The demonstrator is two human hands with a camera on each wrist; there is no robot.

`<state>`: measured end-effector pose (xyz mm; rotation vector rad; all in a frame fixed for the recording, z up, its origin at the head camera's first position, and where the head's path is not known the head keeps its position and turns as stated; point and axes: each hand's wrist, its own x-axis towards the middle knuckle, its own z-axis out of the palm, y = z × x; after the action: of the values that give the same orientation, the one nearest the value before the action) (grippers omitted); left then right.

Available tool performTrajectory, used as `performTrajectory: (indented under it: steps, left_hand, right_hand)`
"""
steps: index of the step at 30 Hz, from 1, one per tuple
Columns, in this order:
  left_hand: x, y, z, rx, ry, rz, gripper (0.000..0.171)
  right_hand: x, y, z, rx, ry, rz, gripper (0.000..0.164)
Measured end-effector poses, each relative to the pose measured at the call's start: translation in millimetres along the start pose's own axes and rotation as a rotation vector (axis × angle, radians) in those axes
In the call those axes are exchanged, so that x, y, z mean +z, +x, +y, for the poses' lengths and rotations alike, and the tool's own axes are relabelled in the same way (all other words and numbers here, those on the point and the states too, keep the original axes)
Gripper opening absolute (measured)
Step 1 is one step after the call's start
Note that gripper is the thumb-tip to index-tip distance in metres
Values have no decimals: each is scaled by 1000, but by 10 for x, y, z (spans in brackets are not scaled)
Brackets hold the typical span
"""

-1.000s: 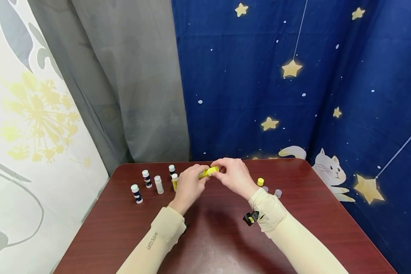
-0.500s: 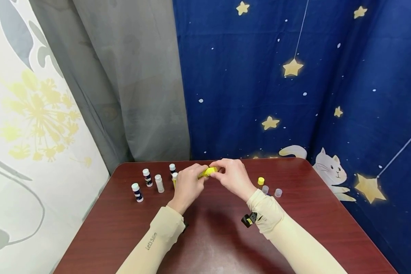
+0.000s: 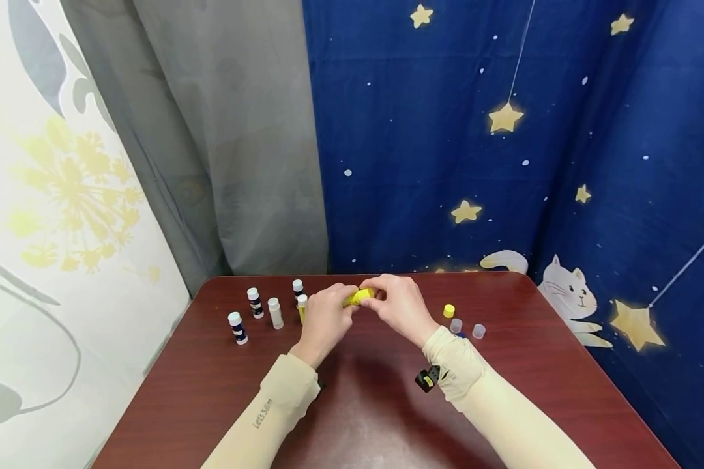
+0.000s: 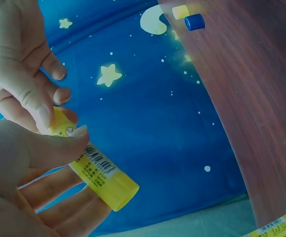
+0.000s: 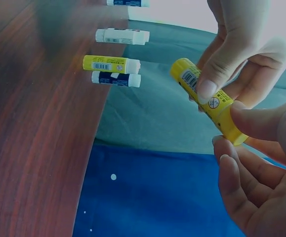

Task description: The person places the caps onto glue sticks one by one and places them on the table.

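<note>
A yellow glue stick [image 4: 101, 170] with a barcode label is held up above the table between both hands. My left hand [image 3: 325, 318] grips its body, thumb lying across the label in the left wrist view. At the other end, my right hand [image 3: 400, 307] pinches the yellow cap [image 5: 233, 131] between thumb and fingers. The cap sits on the stick. Left of the hands stand a yellow glue stick [image 3: 302, 311] with a white top, a white one [image 3: 276, 314], and several dark blue ones [image 3: 238, 329].
Right of the hands, loose caps lie on the dark red table [image 3: 352, 417]: a yellow cap [image 3: 448, 311], two clear caps [image 3: 478, 331] and a blue cap [image 4: 194, 22] partly hidden by the right sleeve in the head view. Curtains [image 3: 422, 163] hang behind the table's far edge.
Both hands keep hold of the yellow glue stick with hardly any movement. The head view shifts slightly, and the right sleeve uncovers more of the loose caps.
</note>
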<state>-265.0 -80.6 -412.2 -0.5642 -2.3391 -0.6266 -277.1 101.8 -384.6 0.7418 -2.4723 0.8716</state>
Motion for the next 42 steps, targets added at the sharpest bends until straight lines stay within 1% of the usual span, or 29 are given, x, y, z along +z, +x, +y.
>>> performTrajectory:
  steps: [7,10,14,17,23,28,33,37,42]
  left_hand:
    - [-10,4,-30,-4,-16,-41,35]
    - [-21,-2,-43,-8,-30,-53,39]
    - [-40,-24,-62,-30,-40,-64,47]
    - [-54,-37,-74,-53,-31,-64,50]
    - [-86,-58,-88,-50,1,-44,49]
    - [-127,-85,-105,-63,-9,-46,49]
    - [-155,-99,-118,-86,-13,-45,50]
    - [-172,-124,-118,-84,-22,-35,50]
    - [-201,-183,-149,-94,-26,-29,49]
  right_hand:
    - [-38,-5,17,1,17,-1,22]
    - [-78,11,20,3,10,-11,21]
    - [-140,26,27,7,-11,-17,20]
    - [-191,38,37,14,-26,-6,19]
    - [-284,71,81,11,-56,4,16]
    - [-374,86,152,25,-94,10,17]
    - [-522,98,221,39,-118,36,21]
    - [-677,95,292,62,-138,48,21]
    - [-871,70,443,87,-166,59,21]
